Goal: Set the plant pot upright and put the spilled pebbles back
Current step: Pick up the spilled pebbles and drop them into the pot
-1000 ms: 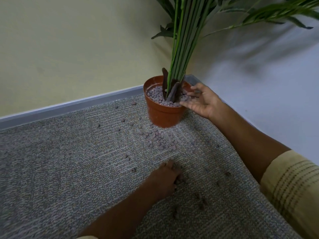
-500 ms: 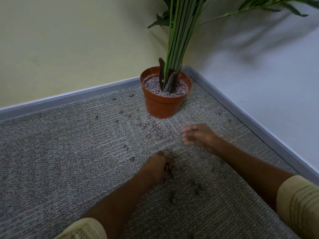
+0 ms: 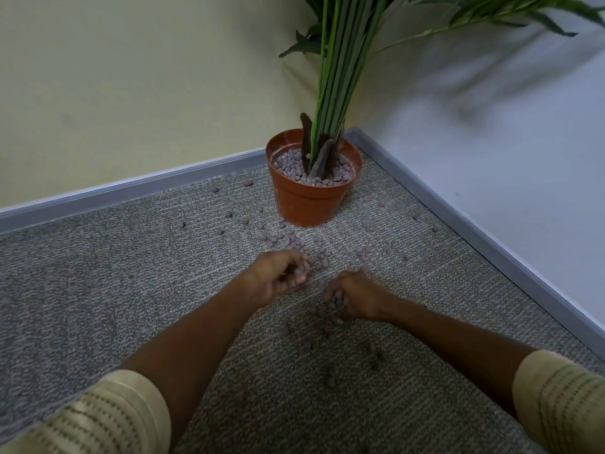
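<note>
Item: plant pot (image 3: pixel 312 194), upright in the corner. Pebbles (image 3: pixel 288 242) lie strewn on the carpet (image 3: pixel 98 290). Our left hand (image 3: pixel 278 278) and right hand (image 3: pixel 352 298) curl round gathered pebbles. We judge cupped palms best before carrying.

The right hand (image 3: pixel 355 298) is off the pot (image 3: pixel 311 194) rim, down at its 6 o'clock, gathering pebbles (image 3: pixel 288 242) beside the left hand (image 3: pixel 278 278).

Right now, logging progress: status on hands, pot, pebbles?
Left hand and right hand gripping pebbles. Plant pot upright. Spilled pebbles on carpet.
</note>
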A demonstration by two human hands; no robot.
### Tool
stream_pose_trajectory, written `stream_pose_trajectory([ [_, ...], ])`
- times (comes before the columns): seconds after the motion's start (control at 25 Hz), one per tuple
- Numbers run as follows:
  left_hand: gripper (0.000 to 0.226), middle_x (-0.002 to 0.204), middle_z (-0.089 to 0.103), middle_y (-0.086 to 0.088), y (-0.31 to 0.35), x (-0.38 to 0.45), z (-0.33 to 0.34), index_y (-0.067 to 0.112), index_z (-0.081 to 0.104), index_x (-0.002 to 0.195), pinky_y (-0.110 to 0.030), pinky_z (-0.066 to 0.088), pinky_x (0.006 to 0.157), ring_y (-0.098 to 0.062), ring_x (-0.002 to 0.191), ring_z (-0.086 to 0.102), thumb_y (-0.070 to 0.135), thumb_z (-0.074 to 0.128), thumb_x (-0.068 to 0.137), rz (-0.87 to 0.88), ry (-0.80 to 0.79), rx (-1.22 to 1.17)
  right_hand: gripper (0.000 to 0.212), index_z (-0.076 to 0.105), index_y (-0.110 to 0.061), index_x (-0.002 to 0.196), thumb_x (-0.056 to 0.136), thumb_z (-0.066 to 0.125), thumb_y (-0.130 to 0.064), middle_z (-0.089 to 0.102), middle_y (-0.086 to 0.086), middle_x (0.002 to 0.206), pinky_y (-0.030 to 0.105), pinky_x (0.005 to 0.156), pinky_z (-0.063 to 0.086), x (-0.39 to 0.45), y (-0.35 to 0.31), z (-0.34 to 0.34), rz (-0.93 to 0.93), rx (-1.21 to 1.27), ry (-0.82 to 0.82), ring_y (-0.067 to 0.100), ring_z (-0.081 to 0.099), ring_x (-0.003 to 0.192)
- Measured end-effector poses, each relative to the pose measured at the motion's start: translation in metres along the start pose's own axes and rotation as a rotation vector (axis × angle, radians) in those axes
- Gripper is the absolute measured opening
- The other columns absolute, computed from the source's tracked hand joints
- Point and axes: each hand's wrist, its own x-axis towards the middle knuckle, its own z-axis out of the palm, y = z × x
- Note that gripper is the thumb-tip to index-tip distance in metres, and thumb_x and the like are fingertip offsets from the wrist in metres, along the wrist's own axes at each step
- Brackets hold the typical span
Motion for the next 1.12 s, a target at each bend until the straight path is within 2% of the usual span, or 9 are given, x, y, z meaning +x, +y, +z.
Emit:
stream_pose_trajectory([
  [0.2,0.021,0.055,0.052,-0.003,0.000,-0.001,-0.014,0.009,0.055,0.066,-0.016,0.045,0.043,-0.011,0.044,0.043,0.007,0.040,0.080,-0.161,-0.029,-0.001,0.030,0.071,-0.012,0.096,0.067,0.079,-0.010,0.062,0.009,0.104,0.031,0.078,0.051,-0.001,-0.003,0.001,0.008,0.002,-0.034,0.022,0.062,0.094],
  [0.4,0.026,0.059,0.058,-0.003,0.011,0.002,-0.010,0.007,0.063,0.070,-0.021,0.054,0.045,-0.012,0.051,0.056,0.025,0.054,0.087,-0.159,-0.010,-0.034,0.021,0.074,-0.009,0.092,0.071,0.073,-0.004,0.072,0.007,0.092,0.017,0.069,0.043,-0.001,-0.003,0.000,0.001,0.010,-0.041,0.013,0.065,0.084],
  [0.6,0.027,0.090,0.062,-0.014,0.060,0.004,0.001,-0.003,0.062,0.099,-0.036,0.062,0.069,-0.022,0.084,0.065,0.021,0.055,0.093,0.014,-0.093,-0.280,0.022,0.075,-0.007,0.091,0.074,0.064,0.002,0.075,0.011,0.094,0.014,0.070,0.039,-0.001,0.001,-0.003,-0.028,0.010,0.010,0.021,0.069,0.086],
  [0.72,0.031,0.105,0.061,-0.020,0.097,0.003,0.011,-0.005,0.059,0.110,-0.038,0.057,0.088,-0.028,0.104,0.062,0.020,0.050,0.095,0.162,-0.139,-0.441,0.019,0.074,-0.005,0.091,0.074,0.066,-0.002,0.071,0.005,0.086,0.013,0.068,0.036,-0.001,0.007,0.000,-0.036,-0.005,0.040,0.023,0.066,0.089],
  [0.8,0.035,0.119,0.057,-0.024,0.117,0.005,0.019,-0.007,0.055,0.117,-0.039,0.049,0.101,-0.031,0.116,0.056,0.020,0.047,0.095,0.234,-0.136,-0.499,0.019,0.073,-0.007,0.091,0.074,0.067,-0.006,0.069,0.004,0.089,0.019,0.074,0.043,0.000,0.009,0.003,-0.031,-0.029,0.053,0.023,0.065,0.092],
  [0.88,0.043,0.123,0.051,-0.022,0.128,0.008,0.027,-0.006,0.047,0.129,-0.036,0.046,0.099,-0.025,0.114,0.052,0.020,0.044,0.095,0.264,-0.144,-0.548,0.019,0.072,-0.009,0.090,0.072,0.066,-0.006,0.070,0.010,0.097,0.025,0.080,0.048,0.001,0.010,0.005,-0.043,-0.059,0.074,0.022,0.064,0.093],
  [1.0,0.041,0.115,0.049,-0.021,0.130,0.007,0.033,-0.002,0.045,0.127,-0.029,0.052,0.077,-0.023,0.103,0.049,0.024,0.043,0.094,0.253,-0.192,-0.546,0.019,0.072,-0.007,0.088,0.070,0.069,-0.006,0.070,0.011,0.096,0.028,0.083,0.046,0.002,0.013,0.005,-0.058,-0.021,0.090,0.021,0.064,0.089],
  [1.04,0.041,0.123,0.050,-0.023,0.128,0.007,0.033,-0.001,0.045,0.127,-0.030,0.053,0.084,-0.025,0.111,0.052,0.024,0.043,0.094,0.252,-0.189,-0.517,0.018,0.072,-0.005,0.087,0.069,0.070,-0.005,0.071,0.012,0.095,0.027,0.084,0.044,0.002,0.014,0.005,-0.047,0.015,0.089,0.018,0.064,0.085],
  [1.12,0.040,0.143,0.041,-0.023,0.122,0.008,0.031,-0.004,0.048,0.122,-0.034,0.041,0.106,-0.030,0.131,0.043,0.023,0.042,0.094,0.274,-0.143,-0.471,0.018,0.071,-0.002,0.086,0.068,0.073,-0.003,0.072,0.011,0.085,0.017,0.076,0.045,0.001,0.016,0.002,0.011,0.138,0.109,0.005,0.060,0.067],
])
